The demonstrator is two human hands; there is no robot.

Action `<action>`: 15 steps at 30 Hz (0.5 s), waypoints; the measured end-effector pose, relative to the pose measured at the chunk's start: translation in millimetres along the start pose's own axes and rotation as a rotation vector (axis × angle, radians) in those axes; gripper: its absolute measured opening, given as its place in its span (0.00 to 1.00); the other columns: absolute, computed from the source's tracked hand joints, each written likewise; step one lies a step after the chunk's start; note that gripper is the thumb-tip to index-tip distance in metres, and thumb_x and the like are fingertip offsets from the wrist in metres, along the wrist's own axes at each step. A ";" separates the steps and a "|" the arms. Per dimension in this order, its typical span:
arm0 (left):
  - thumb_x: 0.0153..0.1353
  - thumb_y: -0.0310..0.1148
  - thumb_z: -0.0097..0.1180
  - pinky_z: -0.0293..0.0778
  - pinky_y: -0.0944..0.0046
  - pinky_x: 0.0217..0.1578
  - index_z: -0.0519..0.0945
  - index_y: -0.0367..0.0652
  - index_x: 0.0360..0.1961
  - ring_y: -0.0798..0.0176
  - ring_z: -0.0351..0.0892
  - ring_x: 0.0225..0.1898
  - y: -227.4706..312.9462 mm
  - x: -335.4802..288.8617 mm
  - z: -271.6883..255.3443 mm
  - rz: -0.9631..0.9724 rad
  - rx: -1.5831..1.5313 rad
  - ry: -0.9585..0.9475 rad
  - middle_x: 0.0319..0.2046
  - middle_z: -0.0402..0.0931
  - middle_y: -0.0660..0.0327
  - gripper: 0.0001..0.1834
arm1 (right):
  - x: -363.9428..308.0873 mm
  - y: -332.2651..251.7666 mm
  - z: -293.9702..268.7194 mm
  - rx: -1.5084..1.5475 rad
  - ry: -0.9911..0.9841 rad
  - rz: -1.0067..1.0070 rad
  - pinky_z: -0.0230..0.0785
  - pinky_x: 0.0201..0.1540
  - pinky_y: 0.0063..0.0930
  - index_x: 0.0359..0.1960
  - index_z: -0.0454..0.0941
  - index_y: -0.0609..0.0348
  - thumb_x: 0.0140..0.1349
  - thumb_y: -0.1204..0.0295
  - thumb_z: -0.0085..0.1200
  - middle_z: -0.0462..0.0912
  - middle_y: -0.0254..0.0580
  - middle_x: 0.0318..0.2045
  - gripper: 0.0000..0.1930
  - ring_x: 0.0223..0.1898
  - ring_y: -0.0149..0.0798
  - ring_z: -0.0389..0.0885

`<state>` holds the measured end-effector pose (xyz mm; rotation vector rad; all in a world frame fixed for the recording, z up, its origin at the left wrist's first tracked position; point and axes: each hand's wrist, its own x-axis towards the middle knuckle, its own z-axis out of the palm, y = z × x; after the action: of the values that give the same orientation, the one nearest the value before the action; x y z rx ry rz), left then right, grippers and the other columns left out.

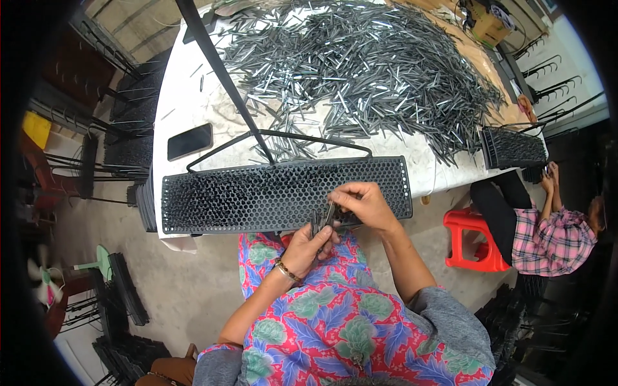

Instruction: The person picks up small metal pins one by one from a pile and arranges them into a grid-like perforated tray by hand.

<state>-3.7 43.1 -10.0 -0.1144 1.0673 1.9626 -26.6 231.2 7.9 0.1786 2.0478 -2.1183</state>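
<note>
My left hand [304, 253] is closed around a small bundle of thin dark strips [317, 223], their ends pointing up and away from me. Above it, my right hand [365, 204] pinches the top of one thin strip [331, 210] at the bundle. Both hands are at the near edge of a long black perforated panel [380, 183], right of its middle. Rows of round holes cover the panel; many on its left side look filled with dark pieces. A long black handle [222, 77] with a forked bracket rises from its far edge.
Loose dark strips lie in a large pile [373, 71] on the white-covered table [177, 106]. A phone [190, 141] rests at the left. On the right, a person [553, 241] on a red stool [476, 225] works by another black panel [515, 148]. Black racks crowd both sides.
</note>
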 end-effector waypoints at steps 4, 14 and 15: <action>0.66 0.35 0.47 0.61 0.78 0.21 0.72 0.39 0.49 0.78 0.65 0.23 0.2 0.3 -1.2 -0.043 0.038 0.030 0.29 0.75 0.65 0.14 | 9.3 -6.0 1.5 -0.008 0.225 -0.067 0.63 0.24 0.14 0.34 0.82 0.64 0.60 0.72 0.56 0.80 0.30 0.24 0.08 0.22 0.20 0.71; 0.66 0.33 0.47 0.64 0.78 0.22 0.72 0.39 0.50 0.77 0.67 0.25 -2.0 -1.9 -1.7 -0.126 -0.039 0.003 0.33 0.75 0.62 0.14 | 36.9 11.2 13.0 -0.505 0.346 -0.659 0.71 0.34 0.26 0.34 0.81 0.65 0.55 0.77 0.57 0.81 0.45 0.31 0.06 0.32 0.39 0.80; 0.66 0.33 0.47 0.64 0.78 0.22 0.72 0.39 0.50 0.77 0.67 0.25 -1.8 -2.8 -3.1 -0.125 -0.041 0.007 0.33 0.75 0.62 0.14 | 36.5 11.2 13.2 -0.504 0.342 -0.658 0.71 0.34 0.26 0.34 0.81 0.65 0.55 0.77 0.57 0.81 0.45 0.31 0.06 0.32 0.39 0.80</action>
<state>-1.7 39.5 -11.8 -0.2055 1.0000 1.8728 -59.1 215.8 -10.4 -0.2629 3.1087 -1.8547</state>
